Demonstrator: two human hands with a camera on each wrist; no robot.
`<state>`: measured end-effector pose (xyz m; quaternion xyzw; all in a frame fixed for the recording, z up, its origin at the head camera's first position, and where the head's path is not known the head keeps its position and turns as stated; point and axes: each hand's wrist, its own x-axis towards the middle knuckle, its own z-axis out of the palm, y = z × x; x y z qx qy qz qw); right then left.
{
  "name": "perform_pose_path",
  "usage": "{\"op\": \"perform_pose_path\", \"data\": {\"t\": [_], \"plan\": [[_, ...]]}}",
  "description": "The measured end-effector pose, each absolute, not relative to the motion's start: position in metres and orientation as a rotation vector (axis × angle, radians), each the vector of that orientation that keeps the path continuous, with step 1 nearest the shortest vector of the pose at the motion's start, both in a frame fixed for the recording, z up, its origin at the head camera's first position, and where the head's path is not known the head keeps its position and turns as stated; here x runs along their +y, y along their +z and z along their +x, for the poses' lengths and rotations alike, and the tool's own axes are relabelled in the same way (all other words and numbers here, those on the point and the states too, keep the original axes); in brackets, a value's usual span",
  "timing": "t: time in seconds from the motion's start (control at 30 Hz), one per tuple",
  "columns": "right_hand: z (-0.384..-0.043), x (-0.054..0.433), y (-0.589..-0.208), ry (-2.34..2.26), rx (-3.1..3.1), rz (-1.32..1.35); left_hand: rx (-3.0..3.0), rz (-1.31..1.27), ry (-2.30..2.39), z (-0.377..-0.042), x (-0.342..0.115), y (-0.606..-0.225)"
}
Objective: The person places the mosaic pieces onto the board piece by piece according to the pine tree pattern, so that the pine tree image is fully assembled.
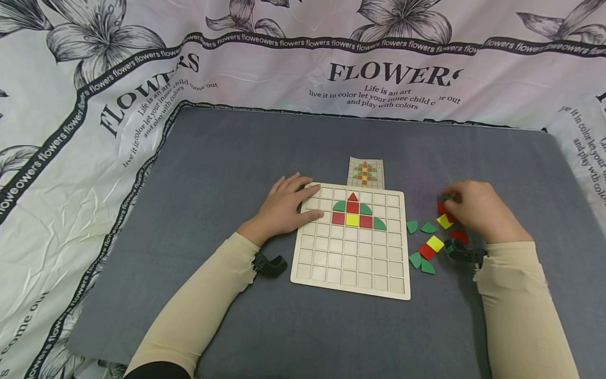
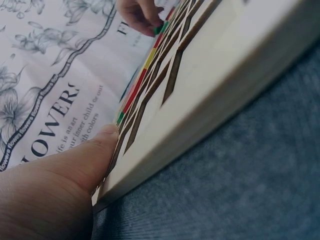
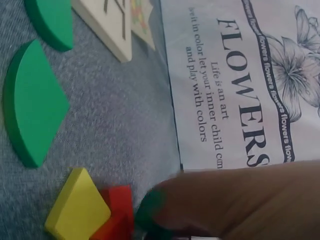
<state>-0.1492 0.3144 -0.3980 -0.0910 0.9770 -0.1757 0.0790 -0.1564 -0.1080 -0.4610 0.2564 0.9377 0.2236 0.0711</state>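
My left hand [image 1: 284, 208] rests on the left edge of a wooden grid board [image 1: 326, 276], its thumb and fingers extended over the upper left cells. In the board's upper rows sit a red triangle [image 1: 352, 197], red squares, a yellow square [image 1: 352, 220] and green quarter-circles. To the right of the board, my right hand [image 1: 478, 210] pinches a green quarter-circle piece [image 3: 149, 212] between thumb and fingertips. Just beneath that hand lie red squares [image 3: 120, 200] and a yellow square [image 3: 79, 205]. The hand partly hides these pieces in the head view.
Loose green quarter-circles [image 1: 428, 227], red squares [image 1: 426, 251] and a yellow square [image 1: 435, 243] lie between the board and my right wrist. A small pattern card [image 1: 374, 167] lies at the board's far edge. A flower-print cloth [image 1: 265, 73] surrounds the grey table [image 1: 227, 152].
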Motion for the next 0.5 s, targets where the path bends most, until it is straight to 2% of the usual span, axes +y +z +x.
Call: {"op": "perform_pose_path", "data": {"t": [0.2, 0.5], "plan": [[-0.146, 0.308, -0.397, -0.548, 3.000, -0.250, 2.816, 0.770, 0.676, -0.156, -0.109, -0.461], [-0.147, 0.287, -0.397, -0.549, 3.012, -0.429, 2.823, 0.772, 0.651, -0.158, -0.108, -0.462]]}}
